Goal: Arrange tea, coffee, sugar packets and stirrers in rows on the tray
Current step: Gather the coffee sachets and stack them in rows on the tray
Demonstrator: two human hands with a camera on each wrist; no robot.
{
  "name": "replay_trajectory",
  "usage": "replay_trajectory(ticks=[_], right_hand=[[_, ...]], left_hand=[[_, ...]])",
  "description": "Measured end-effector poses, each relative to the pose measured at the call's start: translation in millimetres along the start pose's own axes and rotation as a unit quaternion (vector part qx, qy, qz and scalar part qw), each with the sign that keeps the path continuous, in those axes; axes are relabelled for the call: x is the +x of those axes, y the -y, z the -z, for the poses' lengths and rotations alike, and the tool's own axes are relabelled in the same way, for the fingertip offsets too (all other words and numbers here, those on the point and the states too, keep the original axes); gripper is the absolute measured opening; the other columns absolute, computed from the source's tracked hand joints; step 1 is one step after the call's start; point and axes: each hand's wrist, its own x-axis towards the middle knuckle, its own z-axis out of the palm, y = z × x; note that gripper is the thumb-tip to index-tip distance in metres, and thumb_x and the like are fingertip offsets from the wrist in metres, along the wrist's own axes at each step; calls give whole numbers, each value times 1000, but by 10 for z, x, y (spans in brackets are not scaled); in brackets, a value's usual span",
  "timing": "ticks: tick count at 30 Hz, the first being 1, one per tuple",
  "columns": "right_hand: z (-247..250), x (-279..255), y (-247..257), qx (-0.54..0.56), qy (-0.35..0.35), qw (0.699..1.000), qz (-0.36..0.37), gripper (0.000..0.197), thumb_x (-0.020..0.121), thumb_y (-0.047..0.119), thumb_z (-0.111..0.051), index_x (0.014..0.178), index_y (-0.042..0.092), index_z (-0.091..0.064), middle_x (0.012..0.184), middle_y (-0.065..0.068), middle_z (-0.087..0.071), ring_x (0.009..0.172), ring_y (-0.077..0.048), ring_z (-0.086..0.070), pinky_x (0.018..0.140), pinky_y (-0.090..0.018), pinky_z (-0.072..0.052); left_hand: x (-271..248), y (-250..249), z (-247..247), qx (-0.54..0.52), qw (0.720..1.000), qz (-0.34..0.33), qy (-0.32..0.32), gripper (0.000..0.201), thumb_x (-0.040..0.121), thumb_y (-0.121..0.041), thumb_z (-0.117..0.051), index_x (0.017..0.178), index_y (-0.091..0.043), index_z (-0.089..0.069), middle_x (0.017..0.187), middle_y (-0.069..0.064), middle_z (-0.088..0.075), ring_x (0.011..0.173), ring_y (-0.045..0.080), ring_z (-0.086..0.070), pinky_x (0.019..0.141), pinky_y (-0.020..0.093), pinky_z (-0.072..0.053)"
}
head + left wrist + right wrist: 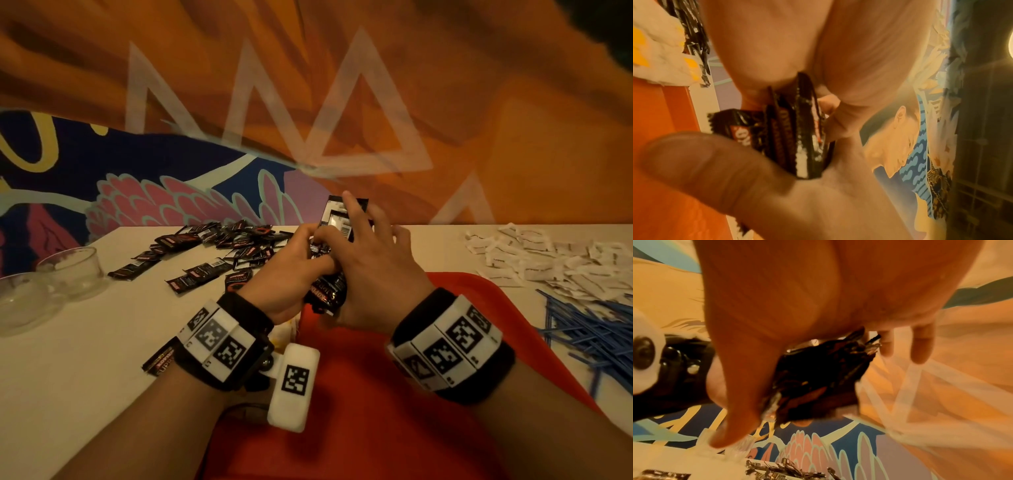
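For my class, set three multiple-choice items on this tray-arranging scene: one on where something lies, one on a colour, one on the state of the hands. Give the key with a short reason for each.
1. Where do the blue stirrers lie?
A. On the table, to the right of the tray
B. In a glass bowl
C. On the tray

2. What colour is the tray?
A. White
B. Red
C. Green

3. What are the two hands doing?
A. Both lie flat on the table
B. Each holds a stirrer
C. Together they hold a bundle of black coffee sachets

Key:
1 A: the stirrers are heaped on the pale table off the tray's right edge.
2 B: the head view shows red beneath the wrists.
3 C: the left hand and right hand close round the bundle above the tray.
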Motion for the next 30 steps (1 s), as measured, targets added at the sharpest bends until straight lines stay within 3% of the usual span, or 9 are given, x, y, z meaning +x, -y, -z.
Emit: replay_trajectory(ticks=[4,7,9,11,16,18,21,24,30], right_hand=[[-12,19,-14,-22,10,1000,-9,110,47,78,-77,133,40,-19,160,-9,9,145,-38,28,115,-68,3],[-2,4,-18,9,24,1000,-12,105,52,72,-79,133,37,-24,150,-9,-16,148,-35,1,116,-60,-11],[-8,-10,-21,34,-1,999,-5,91,62,62,-79,132,37,-27,146,-7,-22,139,-32,-21,108,-50,-26],[-22,-12,-18,43,-39,998,11,81,67,53,-77,128,39,-25,146,-7,-24,132,-32,-28,100,-46,-30],[0,8,-3,3,-17,999,37,95,60,51,-83,132,39,-23,151,-5,-12,145,-32,-4,113,-52,-20],[5,10,4,24,-6,999,39,91,61,54,-82,131,35,-27,145,-6,-21,146,-35,-7,115,-55,-21],[-9,14,-2,94,-86,990,67,63,65,45,-74,115,28,-40,122,-7,-43,114,-34,-47,91,-51,-46],[-11,34,-7,166,-121,973,106,57,64,39,-75,111,22,-48,119,-6,-46,101,-29,-52,82,-46,-49],[21,26,0,200,-116,958,171,56,66,48,-66,111,23,-46,122,-2,-48,104,-25,-53,84,-43,-50]], left_hand=[[-20,-2,-50,33,999,-6,2,35,95,11,-47,124,-9,-50,110,11,-61,93,22,-67,81,37,-57],[-18,7,-81,26,1000,4,-4,35,93,11,-46,123,-6,-52,111,14,-57,96,28,-62,82,40,-53],[-9,5,-84,10,1000,0,-18,40,92,13,-47,128,-5,-50,104,13,-62,94,29,-64,83,42,-54],[-2,-6,-70,-20,999,-6,-25,46,91,14,-48,130,-9,-47,89,6,-68,85,24,-68,76,38,-57],[14,9,-28,-85,995,15,-57,53,83,8,-62,132,-1,-45,87,12,-66,74,23,-70,60,34,-58],[8,3,-14,-101,993,43,-38,50,74,-2,-65,122,2,-52,89,13,-66,77,23,-70,62,34,-57],[-27,-18,59,-161,983,81,35,29,74,-6,-65,102,-3,-63,93,12,-66,85,23,-68,75,34,-57],[-70,-24,150,-224,966,75,109,30,72,-11,-77,100,-5,-71,99,11,-68,95,25,-66,89,36,-54],[-105,8,170,-239,956,73,150,38,70,-10,-81,105,-4,-69,104,13,-68,101,27,-66,94,39,-51]])
